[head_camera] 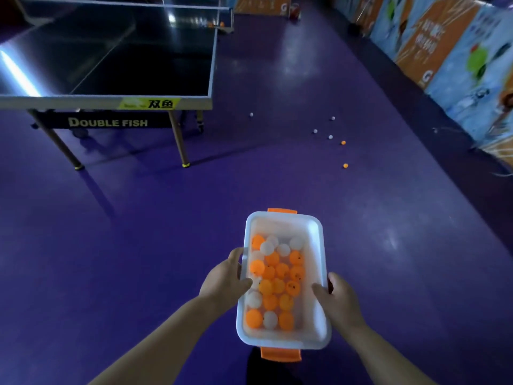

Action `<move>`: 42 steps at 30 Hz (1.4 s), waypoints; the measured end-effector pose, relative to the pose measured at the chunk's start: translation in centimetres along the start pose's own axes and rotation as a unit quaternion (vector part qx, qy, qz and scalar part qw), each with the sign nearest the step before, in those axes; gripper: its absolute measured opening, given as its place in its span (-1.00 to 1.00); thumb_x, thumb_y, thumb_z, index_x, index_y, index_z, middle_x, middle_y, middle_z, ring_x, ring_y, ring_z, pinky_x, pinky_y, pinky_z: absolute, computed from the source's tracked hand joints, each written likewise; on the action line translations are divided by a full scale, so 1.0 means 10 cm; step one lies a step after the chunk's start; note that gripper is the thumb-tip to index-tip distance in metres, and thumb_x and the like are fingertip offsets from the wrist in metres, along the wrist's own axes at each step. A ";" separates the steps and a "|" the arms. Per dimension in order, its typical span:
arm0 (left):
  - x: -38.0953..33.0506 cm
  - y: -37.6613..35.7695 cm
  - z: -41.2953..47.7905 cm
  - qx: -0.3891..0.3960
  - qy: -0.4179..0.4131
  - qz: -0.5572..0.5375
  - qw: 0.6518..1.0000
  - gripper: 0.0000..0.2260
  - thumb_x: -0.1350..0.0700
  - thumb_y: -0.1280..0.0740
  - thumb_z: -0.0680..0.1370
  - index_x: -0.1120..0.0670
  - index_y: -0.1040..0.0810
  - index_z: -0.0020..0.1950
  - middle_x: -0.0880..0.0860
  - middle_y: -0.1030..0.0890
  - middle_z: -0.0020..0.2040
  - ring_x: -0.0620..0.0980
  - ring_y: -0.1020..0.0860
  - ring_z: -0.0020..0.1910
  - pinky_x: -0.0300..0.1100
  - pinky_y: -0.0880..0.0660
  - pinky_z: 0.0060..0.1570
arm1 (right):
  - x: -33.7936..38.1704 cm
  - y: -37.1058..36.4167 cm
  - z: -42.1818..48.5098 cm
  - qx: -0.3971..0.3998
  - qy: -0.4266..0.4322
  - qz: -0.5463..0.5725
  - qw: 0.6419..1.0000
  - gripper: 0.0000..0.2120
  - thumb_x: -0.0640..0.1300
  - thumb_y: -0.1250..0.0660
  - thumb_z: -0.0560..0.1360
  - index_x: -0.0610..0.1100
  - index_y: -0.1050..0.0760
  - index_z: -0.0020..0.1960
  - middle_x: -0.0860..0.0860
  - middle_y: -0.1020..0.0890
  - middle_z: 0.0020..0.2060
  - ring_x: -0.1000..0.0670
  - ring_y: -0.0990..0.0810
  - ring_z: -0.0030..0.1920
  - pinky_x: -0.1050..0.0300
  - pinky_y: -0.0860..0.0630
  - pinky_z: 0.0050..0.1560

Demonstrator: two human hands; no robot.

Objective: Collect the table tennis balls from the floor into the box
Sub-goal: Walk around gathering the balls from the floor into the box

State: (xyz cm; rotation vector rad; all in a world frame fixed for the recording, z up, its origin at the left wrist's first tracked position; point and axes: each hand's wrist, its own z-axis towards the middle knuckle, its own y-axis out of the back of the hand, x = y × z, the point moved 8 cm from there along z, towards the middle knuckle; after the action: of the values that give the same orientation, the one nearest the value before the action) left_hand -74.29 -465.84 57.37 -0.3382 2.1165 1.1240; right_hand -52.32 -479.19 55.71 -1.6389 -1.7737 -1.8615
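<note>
I hold a white plastic box [319,240] with orange end handles out in front of me, above the purple floor. My left hand [226,276] grips its left rim and my right hand [338,297] grips its right rim. Several orange and white balls [277,284] lie inside. On the floor ahead are several loose balls: a white ball [251,114] alone, white balls [315,131] in a group further right, an orange ball [343,142] and a nearer orange ball [345,165].
A dark table tennis table [111,102] marked DOUBLE FISH stands at the left, its legs [181,147] on the floor. Printed barrier boards [449,65] line the right side. Orange balls [218,24] sit by the table's far end.
</note>
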 end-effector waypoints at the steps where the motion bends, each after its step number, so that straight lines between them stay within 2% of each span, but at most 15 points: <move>1: -0.10 0.06 0.22 -0.004 0.002 -0.002 1.000 -0.46 0.07 -0.34 0.49 -0.10 -0.22 0.42 -0.07 -0.55 -0.17 -0.11 -0.53 -0.29 -0.22 -0.51 -0.36 | 0.08 0.03 0.26 0.007 0.001 0.003 1.000 -0.70 -0.14 -0.35 0.44 -0.15 -0.27 -0.34 0.01 -0.39 -0.44 0.04 -0.33 -0.41 0.09 -0.25 -0.40; 3: -0.29 0.18 0.62 -0.011 0.011 -0.003 1.000 -0.45 0.08 -0.34 0.50 -0.09 -0.21 0.43 -0.10 -0.53 -0.19 -0.13 -0.50 -0.32 -0.30 -0.43 -0.40 | 0.22 0.07 0.77 0.024 0.005 0.002 1.000 -0.71 -0.14 -0.35 0.45 -0.13 -0.27 -0.33 0.00 -0.40 -0.43 0.03 -0.35 -0.41 0.09 -0.26 -0.39; 5: -0.41 0.29 1.00 -0.018 0.025 -0.006 0.999 -0.44 0.08 -0.34 0.50 -0.08 -0.21 0.44 -0.11 -0.54 -0.18 -0.13 -0.52 -0.31 -0.30 -0.45 -0.40 | 0.37 0.11 1.26 0.033 0.015 -0.009 0.999 -0.71 -0.14 -0.35 0.44 -0.13 -0.28 -0.33 -0.01 -0.41 -0.43 0.02 -0.35 -0.41 0.08 -0.27 -0.39; 8: -0.53 0.44 1.54 -0.030 0.045 -0.009 0.998 -0.45 0.07 -0.34 0.49 -0.10 -0.21 0.43 -0.06 -0.58 -0.16 -0.06 -0.59 -0.25 -0.14 -0.59 -0.28 | 0.60 0.14 1.91 0.038 0.028 -0.021 0.999 -0.67 -0.14 -0.35 0.43 -0.10 -0.22 -0.35 0.01 -0.38 -0.45 0.03 -0.32 -0.43 0.09 -0.24 -0.40; 12: -0.67 0.63 2.26 -0.039 0.057 -0.007 0.998 -0.45 0.06 -0.34 0.48 -0.10 -0.22 0.41 -0.02 -0.60 -0.15 -0.01 -0.61 -0.22 -0.03 -0.61 -0.23 | 0.82 0.16 2.65 0.042 0.035 -0.015 0.998 -0.65 -0.14 -0.35 0.43 -0.09 -0.19 -0.36 0.04 -0.34 -0.46 0.06 -0.28 -0.44 0.12 -0.22 -0.41; 16: -0.94 0.78 3.09 -0.027 0.039 0.012 0.999 -0.46 0.05 -0.34 0.49 -0.09 -0.22 0.41 -0.05 -0.59 -0.14 -0.07 -0.60 -0.22 -0.11 -0.62 -0.21 | 0.97 0.21 3.43 0.042 0.021 0.014 0.999 -0.69 -0.15 -0.34 0.43 -0.11 -0.22 -0.34 0.03 -0.35 -0.45 0.06 -0.29 -0.42 0.15 -0.24 -0.40; 21: -1.43 1.00 4.32 -0.003 -0.002 0.017 1.000 -0.45 0.04 -0.35 0.47 -0.10 -0.23 0.40 -0.05 -0.58 -0.14 -0.06 -0.59 -0.22 -0.05 -0.62 -0.19 | 1.25 0.45 4.54 0.018 0.003 0.013 1.000 -0.70 -0.15 -0.34 0.43 -0.12 -0.23 -0.33 0.03 -0.34 -0.44 0.06 -0.28 -0.41 0.17 -0.24 -0.41; 24: -1.80 1.07 5.05 0.010 -0.025 0.024 0.999 -0.46 0.05 -0.33 0.48 -0.09 -0.23 0.42 -0.08 -0.56 -0.16 -0.09 -0.57 -0.25 -0.19 -0.56 -0.31 | 1.31 0.64 5.14 -0.013 -0.036 0.008 0.999 -0.73 -0.14 -0.33 0.43 -0.13 -0.26 -0.33 0.02 -0.36 -0.43 0.05 -0.29 -0.41 0.17 -0.26 -0.40; 28: -2.32 1.00 5.89 0.045 -0.056 0.039 0.997 -0.45 0.04 -0.32 0.49 -0.11 -0.21 0.44 -0.12 -0.55 -0.16 -0.12 -0.57 -0.24 -0.20 -0.56 -0.30 | 1.23 0.93 5.76 -0.054 -0.108 0.020 0.992 -0.81 -0.12 -0.30 0.44 -0.16 -0.36 -0.28 0.01 -0.45 -0.39 0.04 -0.39 -0.38 0.18 -0.32 -0.39; 31: -2.69 0.85 6.43 0.078 -0.078 0.046 0.993 -0.44 0.03 -0.32 0.50 -0.12 -0.20 0.45 -0.16 -0.51 -0.19 -0.14 -0.55 -0.25 -0.27 -0.47 -0.36 | 1.12 1.18 6.13 -0.091 -0.152 0.031 0.984 -0.86 -0.12 -0.28 0.46 -0.17 -0.42 -0.23 0.00 -0.49 -0.36 0.03 -0.43 -0.37 0.19 -0.33 -0.41; 37: -3.34 0.54 7.55 0.107 -0.096 0.050 0.988 -0.44 0.00 -0.32 0.49 -0.12 -0.19 0.45 -0.16 -0.52 -0.16 -0.13 -0.56 -0.19 -0.20 -0.55 -0.25 | 0.94 1.66 7.28 -0.117 -0.169 0.024 0.978 -0.84 -0.12 -0.30 0.45 -0.17 -0.43 -0.25 -0.02 -0.51 -0.36 0.02 -0.43 -0.36 0.14 -0.32 -0.39; 42: -3.90 0.40 8.45 0.100 -0.082 0.046 0.991 -0.43 0.02 -0.31 0.49 -0.10 -0.17 0.46 -0.14 -0.53 -0.17 -0.13 -0.56 -0.19 -0.13 -0.57 -0.21 | 0.88 2.08 8.35 -0.099 -0.165 0.033 0.981 -0.84 -0.12 -0.29 0.46 -0.20 -0.45 -0.22 -0.03 -0.54 -0.34 0.03 -0.45 -0.35 0.14 -0.35 -0.38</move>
State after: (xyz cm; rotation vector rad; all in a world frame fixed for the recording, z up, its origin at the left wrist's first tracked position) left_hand -9.22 -399.25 55.30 -0.0534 2.0925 0.9460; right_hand 8.35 -417.48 54.65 -2.1601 -1.6598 -1.8779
